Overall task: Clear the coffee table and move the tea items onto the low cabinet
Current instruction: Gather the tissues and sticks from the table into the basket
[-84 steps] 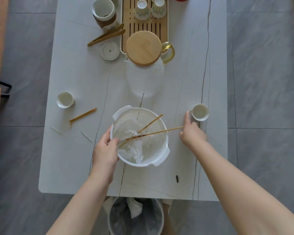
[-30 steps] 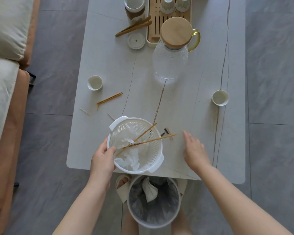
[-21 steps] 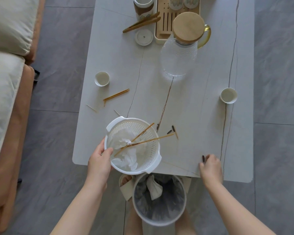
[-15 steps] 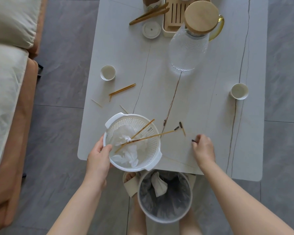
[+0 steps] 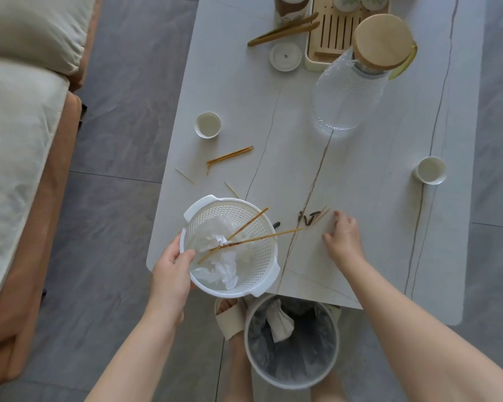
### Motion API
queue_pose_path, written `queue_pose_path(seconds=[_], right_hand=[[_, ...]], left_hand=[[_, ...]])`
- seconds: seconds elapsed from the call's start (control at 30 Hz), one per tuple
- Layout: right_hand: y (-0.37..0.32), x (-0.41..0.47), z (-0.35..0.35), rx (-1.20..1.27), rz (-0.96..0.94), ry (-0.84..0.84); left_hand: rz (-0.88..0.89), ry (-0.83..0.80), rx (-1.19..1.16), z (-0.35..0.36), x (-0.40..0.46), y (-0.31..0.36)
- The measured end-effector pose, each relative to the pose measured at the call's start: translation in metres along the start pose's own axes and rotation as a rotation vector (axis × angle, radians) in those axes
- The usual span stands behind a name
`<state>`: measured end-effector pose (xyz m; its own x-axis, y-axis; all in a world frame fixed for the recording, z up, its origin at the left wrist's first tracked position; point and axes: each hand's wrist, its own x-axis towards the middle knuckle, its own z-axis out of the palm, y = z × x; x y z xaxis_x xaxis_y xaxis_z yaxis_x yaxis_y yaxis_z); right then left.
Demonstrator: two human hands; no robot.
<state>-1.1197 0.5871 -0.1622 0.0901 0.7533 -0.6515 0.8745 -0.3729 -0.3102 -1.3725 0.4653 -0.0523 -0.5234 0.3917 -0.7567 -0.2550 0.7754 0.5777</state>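
Observation:
My left hand [image 5: 172, 269] grips the rim of a white perforated basket [image 5: 256, 274] at the coffee table's [image 5: 360, 175] near left corner. Crumpled tissue [image 5: 225, 268] and long wooden sticks [image 5: 253, 237] lie in the basket. My right hand [image 5: 343, 237] rests flat on the table with fingers spread, just right of a small cluster of dark scraps [image 5: 310, 218]. A glass pitcher [image 5: 349, 94] with a bamboo lid stands mid-table. Two small white cups sit on the table, one at the left [image 5: 208, 124] and one at the right [image 5: 429, 169].
A wooden tea tray [image 5: 328, 33], tongs [image 5: 283, 30], a round white lid [image 5: 285, 56] and a canister [image 5: 291, 4] sit at the far end. Loose sticks [image 5: 230, 155] lie near the left cup. A lined bin [image 5: 291, 342] stands below the table edge. A sofa [image 5: 21, 140] runs along the left.
My right hand has slid across the near table surface and pushed dark scraps together beside the basket. My left hand keeps hold of the basket. The view has shifted left.

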Motion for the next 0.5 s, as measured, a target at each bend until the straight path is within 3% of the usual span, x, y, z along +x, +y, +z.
queue_pose_path(seconds=[0.07, 0.23, 0.5], right_hand=[[-0.015, 0.004, 0.004, 0.027, -0.081, 0.006], [-0.049, 0.004, 0.023, -0.028, -0.309, -0.162], [-0.047, -0.006, 0.038, -0.182, -0.217, -0.131]], left_hand=[[-0.005, 0.004, 0.002, -0.004, 0.002, -0.001], [-0.018, 0.028, 0.004, -0.016, 0.002, -0.004], [-0.017, 0.052, -0.016, -0.034, 0.003, -0.005]])
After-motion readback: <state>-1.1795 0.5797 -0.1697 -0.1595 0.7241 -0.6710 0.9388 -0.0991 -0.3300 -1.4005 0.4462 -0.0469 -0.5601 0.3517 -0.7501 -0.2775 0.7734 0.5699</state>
